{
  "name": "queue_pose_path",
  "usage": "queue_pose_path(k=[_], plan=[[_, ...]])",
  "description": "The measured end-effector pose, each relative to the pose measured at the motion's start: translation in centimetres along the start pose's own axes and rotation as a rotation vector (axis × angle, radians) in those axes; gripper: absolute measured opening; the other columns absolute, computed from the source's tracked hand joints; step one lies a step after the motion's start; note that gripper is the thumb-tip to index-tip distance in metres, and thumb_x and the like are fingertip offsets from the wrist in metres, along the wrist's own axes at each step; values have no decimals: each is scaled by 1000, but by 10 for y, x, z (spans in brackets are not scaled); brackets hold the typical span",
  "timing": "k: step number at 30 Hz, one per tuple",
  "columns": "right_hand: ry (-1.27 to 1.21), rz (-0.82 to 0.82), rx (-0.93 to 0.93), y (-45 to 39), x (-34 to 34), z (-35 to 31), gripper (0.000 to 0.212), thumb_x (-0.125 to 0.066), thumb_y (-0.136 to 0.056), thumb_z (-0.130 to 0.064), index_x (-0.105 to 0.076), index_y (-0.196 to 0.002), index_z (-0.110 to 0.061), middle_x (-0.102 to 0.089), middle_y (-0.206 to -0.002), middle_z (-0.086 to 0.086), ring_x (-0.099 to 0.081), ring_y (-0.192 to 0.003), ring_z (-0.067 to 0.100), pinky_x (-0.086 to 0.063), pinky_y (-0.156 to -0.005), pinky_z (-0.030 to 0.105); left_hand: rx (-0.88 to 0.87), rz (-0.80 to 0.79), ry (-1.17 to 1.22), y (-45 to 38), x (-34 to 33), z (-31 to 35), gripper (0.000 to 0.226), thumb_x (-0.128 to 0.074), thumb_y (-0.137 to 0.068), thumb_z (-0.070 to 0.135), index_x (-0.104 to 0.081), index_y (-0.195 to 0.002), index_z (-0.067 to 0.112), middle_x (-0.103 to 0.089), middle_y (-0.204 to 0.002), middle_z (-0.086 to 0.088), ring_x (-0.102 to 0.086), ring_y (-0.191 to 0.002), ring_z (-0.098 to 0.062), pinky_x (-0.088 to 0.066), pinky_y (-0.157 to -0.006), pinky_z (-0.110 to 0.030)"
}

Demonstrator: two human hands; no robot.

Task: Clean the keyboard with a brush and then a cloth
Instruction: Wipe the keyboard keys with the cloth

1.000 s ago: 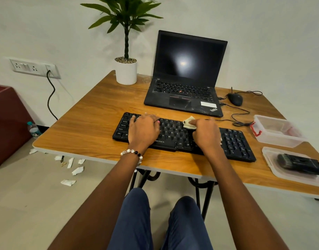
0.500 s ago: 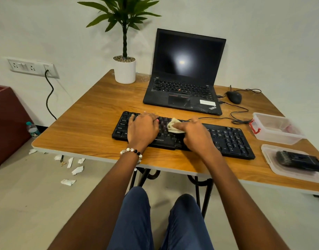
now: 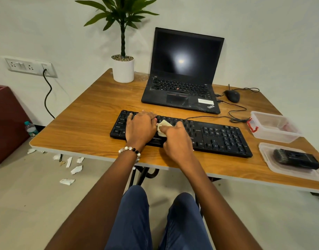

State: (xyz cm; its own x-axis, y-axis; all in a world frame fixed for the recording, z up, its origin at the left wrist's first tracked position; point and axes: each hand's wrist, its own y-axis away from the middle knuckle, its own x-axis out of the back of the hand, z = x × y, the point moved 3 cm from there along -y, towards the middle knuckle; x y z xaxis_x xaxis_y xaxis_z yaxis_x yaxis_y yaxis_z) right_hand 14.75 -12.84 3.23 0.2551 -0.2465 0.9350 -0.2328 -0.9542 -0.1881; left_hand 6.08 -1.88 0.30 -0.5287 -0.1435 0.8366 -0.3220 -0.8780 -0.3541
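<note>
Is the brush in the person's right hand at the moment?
No, the right hand presses a cloth on the keyboard, while the brush lies in a plastic lid.

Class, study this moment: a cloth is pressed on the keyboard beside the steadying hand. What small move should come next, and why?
Probably sweep the cloth back rightward along the keys. The right hand holds it against the keyboard right beside the left hand, which rests on the left end keys, so further leftward travel is blocked, while the right section lies uncovered.
</note>
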Motion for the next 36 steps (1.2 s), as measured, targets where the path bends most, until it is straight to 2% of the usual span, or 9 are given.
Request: queue_pose_path(k=[5, 12, 15, 19, 23, 28, 32, 34, 36], plan=[[119, -60, 40, -2, 19, 32, 59, -56, -93, -1, -49, -142, -32, -48, -115, 1, -48, -92, 14, -52, -85, 29, -5, 2, 15, 0, 0, -1, 34, -44, -99, 33, -63, -126, 28, -58, -136, 8, -41, -136, -11, -17, -118, -46], [200, 110, -241, 11, 32, 34, 16, -50, -100, -11, -63, -107, -4, -58, -110, 16, -52, -116, 28, -49, -83, 30, 2, 0, 26, 0, 0, -1, 33, -44, -99, 33, -63, -125, 29, -58, -135, 9, -43, -134, -11, -18, -118, -47], [43, 123, -218, 11, 14, 12, 21, -45, -101, -11, -63, -113, -7, -50, -124, 14, -49, -80, 8, -40, -66, 14, 4, -2, 24, 0, 0, -1, 33, -44, -99, 33, -63, -125, 29, -58, -136, 9, -43, -134, -11, -18, -117, -48], [-4, 23, -39, 9, 5, 3, 45, -52, -95, -2, -57, -135, -21, -43, -109, 3, -52, -92, 20, -50, -83, 33, -4, 5, 22, 1, 1, 0, 34, -44, -98, 32, -63, -126, 28, -58, -135, 8, -43, -134, -11, -19, -117, -47], [-2, -47, -44, 8, 18, 36, 61, -58, -93, -4, -47, -142, -37, -39, -109, -4, -43, -88, 10, -47, -75, 22, -3, 1, 17, 1, 0, -1, 34, -44, -99, 33, -63, -125, 28, -58, -136, 8, -42, -135, -11, -19, -117, -47], [91, 107, -293, 15, 35, 63, 42, -60, -94, -11, -57, -135, -22, -54, -123, 12, -53, -112, 23, -50, -86, 33, 4, -2, 22, 0, -1, -1, 33, -43, -99, 33, -63, -125, 29, -58, -136, 8, -41, -136, -11, -18, -118, -48], [36, 153, -335, 23, 22, 31, 15, -51, -100, -14, -62, -106, -7, -56, -116, 14, -53, -102, 20, -40, -68, 23, 5, 1, 14, 1, 0, -1, 33, -43, -99, 32, -63, -125, 29, -58, -136, 8, -42, -135, -11, -18, -117, -48], [-22, 139, -278, 23, 12, 15, 18, -50, -97, -10, -60, -112, -8, -50, -120, 14, -52, -90, 20, -40, -68, 26, 0, 6, 11, 1, 0, 0, 33, -43, -99, 32, -63, -125, 28, -58, -135, 8, -44, -134, -12, -19, -117, -48], [-115, 129, -213, 24, 7, 5, 36, -54, -94, -4, -59, -129, -13, -52, -121, 12, -54, -102, 24, -50, -81, 32, 0, 8, 6, 1, 0, 0, 33, -44, -98, 32, -64, -124, 28, -59, -134, 7, -46, -132, -13, -20, -117, -48]])
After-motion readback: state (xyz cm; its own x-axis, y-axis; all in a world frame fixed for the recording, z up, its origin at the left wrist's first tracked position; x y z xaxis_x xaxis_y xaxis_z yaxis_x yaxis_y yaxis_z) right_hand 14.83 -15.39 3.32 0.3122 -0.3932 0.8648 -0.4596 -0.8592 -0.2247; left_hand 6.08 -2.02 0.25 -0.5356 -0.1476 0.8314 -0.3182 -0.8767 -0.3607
